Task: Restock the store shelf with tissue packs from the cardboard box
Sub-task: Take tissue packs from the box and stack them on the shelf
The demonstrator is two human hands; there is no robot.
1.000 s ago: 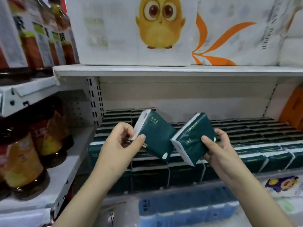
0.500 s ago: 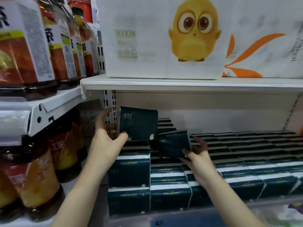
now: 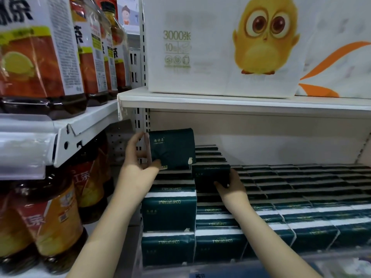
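**Operator:** Status of hands?

**Notes:** Your left hand (image 3: 138, 165) grips one dark green tissue pack (image 3: 172, 149), thumb under its lower corner and fingers behind its left edge. The pack stands upright, face toward you, at the back-left corner of the store shelf (image 3: 271, 141), just above the left column (image 3: 168, 213). Cannot tell whether it is resting on that column yet. Your right hand (image 3: 232, 187) curls round the near edge of a second pack (image 3: 210, 175), held low on the neighbouring column, just beside the first pack.

**Operator:** How far along?

**Notes:** Judged well advanced. The shelf floor is covered by rows of stocked packs (image 3: 301, 197) running to the right. The left column is built higher than the rest. Headroom remains under the upper shelf board (image 3: 241, 103), so further layers look possible.

**Operator:** What is left?

**Notes:** Both packs in hand are not yet released; seat them first. The cardboard box is out of view, so the remaining supply is unknown.
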